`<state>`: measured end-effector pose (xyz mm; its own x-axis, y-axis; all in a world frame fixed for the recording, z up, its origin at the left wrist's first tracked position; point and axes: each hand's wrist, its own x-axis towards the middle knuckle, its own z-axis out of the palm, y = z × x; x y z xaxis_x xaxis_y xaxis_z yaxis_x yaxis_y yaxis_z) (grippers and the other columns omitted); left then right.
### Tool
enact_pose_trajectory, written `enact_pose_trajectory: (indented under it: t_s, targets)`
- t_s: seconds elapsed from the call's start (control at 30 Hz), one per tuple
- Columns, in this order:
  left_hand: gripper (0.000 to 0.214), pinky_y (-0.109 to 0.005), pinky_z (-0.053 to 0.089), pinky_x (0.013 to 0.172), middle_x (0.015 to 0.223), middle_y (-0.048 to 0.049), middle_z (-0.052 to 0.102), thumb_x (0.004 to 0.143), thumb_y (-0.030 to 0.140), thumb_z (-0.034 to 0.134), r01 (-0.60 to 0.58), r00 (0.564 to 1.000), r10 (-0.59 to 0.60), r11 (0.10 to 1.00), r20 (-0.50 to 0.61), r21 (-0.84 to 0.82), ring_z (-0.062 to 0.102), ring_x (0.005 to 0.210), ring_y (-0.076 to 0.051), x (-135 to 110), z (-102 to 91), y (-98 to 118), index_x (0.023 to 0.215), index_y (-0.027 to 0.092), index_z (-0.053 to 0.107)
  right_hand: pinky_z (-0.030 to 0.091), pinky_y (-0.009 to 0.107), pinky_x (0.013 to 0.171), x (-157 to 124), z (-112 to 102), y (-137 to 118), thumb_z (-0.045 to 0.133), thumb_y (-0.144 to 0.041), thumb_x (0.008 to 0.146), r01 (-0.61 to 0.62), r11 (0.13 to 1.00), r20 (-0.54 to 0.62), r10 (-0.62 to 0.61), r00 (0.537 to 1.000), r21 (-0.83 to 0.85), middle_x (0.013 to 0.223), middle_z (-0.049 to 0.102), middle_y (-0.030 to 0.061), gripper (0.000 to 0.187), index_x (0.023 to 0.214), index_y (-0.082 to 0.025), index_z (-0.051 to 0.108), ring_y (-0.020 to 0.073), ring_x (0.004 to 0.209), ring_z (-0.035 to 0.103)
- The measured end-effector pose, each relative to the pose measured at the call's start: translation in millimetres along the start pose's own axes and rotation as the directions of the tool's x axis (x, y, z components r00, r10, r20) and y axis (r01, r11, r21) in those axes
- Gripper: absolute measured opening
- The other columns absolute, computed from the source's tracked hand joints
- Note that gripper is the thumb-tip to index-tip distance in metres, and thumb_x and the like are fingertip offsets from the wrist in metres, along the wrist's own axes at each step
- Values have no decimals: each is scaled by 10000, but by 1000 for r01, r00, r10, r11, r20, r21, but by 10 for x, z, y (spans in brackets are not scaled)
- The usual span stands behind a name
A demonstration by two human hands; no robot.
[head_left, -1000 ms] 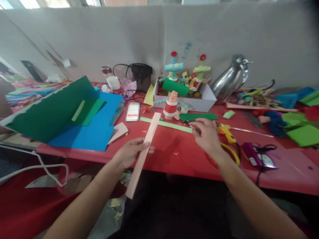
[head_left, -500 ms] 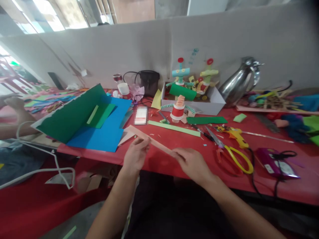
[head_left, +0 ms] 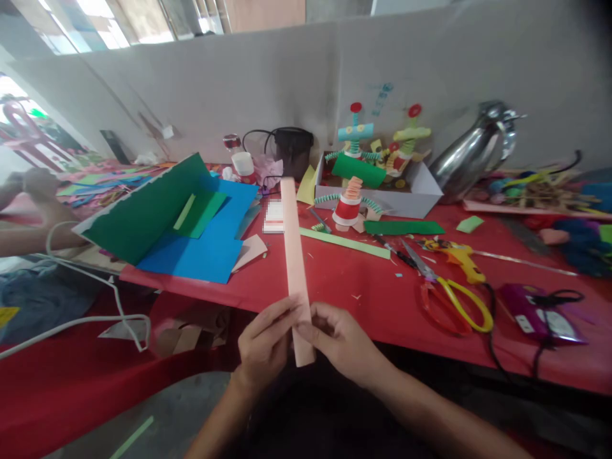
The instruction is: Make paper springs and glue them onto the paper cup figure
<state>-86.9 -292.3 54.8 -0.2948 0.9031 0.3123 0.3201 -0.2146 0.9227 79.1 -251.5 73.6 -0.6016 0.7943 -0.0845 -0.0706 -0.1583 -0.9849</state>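
A long peach paper strip [head_left: 292, 255] points away from me, raised over the table's front edge. My left hand [head_left: 268, 341] pinches its left side near the lower end. On the right side, my right hand [head_left: 342, 338] grips the same strip between thumb and fingers. Past the strip lies a light green paper strip [head_left: 349, 243]. Behind that stands a red and white paper cup figure [head_left: 348, 209] with folded green arms and a folded peach stack on top. A peach paper scrap [head_left: 251, 250] is left of the strip.
Scissors [head_left: 444, 287] with yellow and red handles, a yellow glue gun [head_left: 461, 258] and a purple box [head_left: 538, 315] with a cord lie right. Green card [head_left: 148, 210] and blue sheets [head_left: 191, 261] are left. Behind are a white box [head_left: 406, 201] and a metal jug [head_left: 471, 153]. Another person's arm [head_left: 38, 210] shows far left.
The peach strip has swung from lying crosswise to pointing away from me. My right hand has come left and lower, close beside my left hand. The view has shifted slightly.
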Motion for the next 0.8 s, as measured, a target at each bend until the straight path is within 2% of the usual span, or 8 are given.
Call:
enact_pose_trajectory:
  t_s: [0.07, 0.1, 0.17, 0.23, 0.37, 0.47, 0.67, 0.8]
  targets:
    - [276, -367, 534, 936, 1209, -61, 687, 772, 278, 710, 139, 985, -160, 961, -71, -238, 661, 1084, -262, -45, 126, -44, 1040, 330, 752, 468, 256, 655, 60, -15, 131, 654, -482, 830, -32, 999, -19, 32, 999, 23, 747, 637, -11, 290, 824, -195, 613, 146, 700, 594]
    - [355, -368, 540, 919, 1239, -61, 673, 795, 299, 691, 225, 961, -270, 895, -66, -386, 659, 1094, -257, -33, 182, -60, 1148, 332, 701, 469, 259, 668, 82, -49, 191, 656, -459, 830, -46, 999, -14, 46, 999, -5, 765, 648, -7, 270, 829, -192, 620, 150, 717, 603]
    - [434, -356, 565, 834, 1149, -75, 712, 784, 335, 709, 396, 890, -451, 692, 67, -604, 697, 994, -241, 45, 271, -85, 1212, 295, 649, 472, 269, 698, 102, -136, 288, 649, -407, 836, -67, 992, -6, 66, 998, -106, 797, 664, 2, 220, 832, -187, 634, 166, 762, 621]
    - [381, -295, 568, 746, 973, -77, 751, 710, 295, 786, 513, 827, -527, 562, 197, -649, 717, 848, -201, 150, 324, -115, 1071, 209, 700, 474, 277, 714, 85, -216, 348, 639, -364, 841, -80, 979, 5, 82, 997, -187, 804, 667, 6, 180, 830, -184, 636, 177, 787, 633]
    - [248, -230, 544, 596, 757, -59, 742, 604, 214, 853, 623, 750, -602, 501, 275, -600, 677, 632, -141, 309, 354, -193, 792, 124, 717, 487, 295, 719, -24, -320, 369, 611, -346, 864, -126, 977, 3, 128, 992, -173, 826, 682, 14, 166, 939, -198, 613, 190, 786, 659]
    - [242, -244, 558, 599, 741, -65, 743, 605, 204, 848, 623, 738, -625, 486, 254, -613, 682, 629, -151, 427, 318, -235, 788, 115, 718, 478, 295, 707, -136, -384, 375, 614, -336, 863, -152, 962, 2, 157, 988, -225, 799, 683, 8, 152, 944, -208, 598, 193, 759, 661]
    - [113, -197, 550, 604, 743, -55, 745, 679, 108, 770, 507, 747, -664, 526, 43, -683, 702, 662, -134, 819, 92, -266, 766, 117, 698, 453, 301, 747, -371, -481, 443, 575, -319, 888, -153, 909, 20, 175, 984, -388, 840, 694, 14, 113, 936, -222, 606, 207, 815, 651]
    - [175, -190, 554, 635, 778, -53, 748, 707, 73, 737, 448, 784, -620, 548, 17, -706, 708, 697, -128, 986, -31, -282, 872, 121, 704, 450, 287, 726, -468, -513, 414, 512, -357, 930, -145, 904, -8, 155, 988, -402, 843, 675, 21, 174, 963, -213, 604, 198, 801, 636]
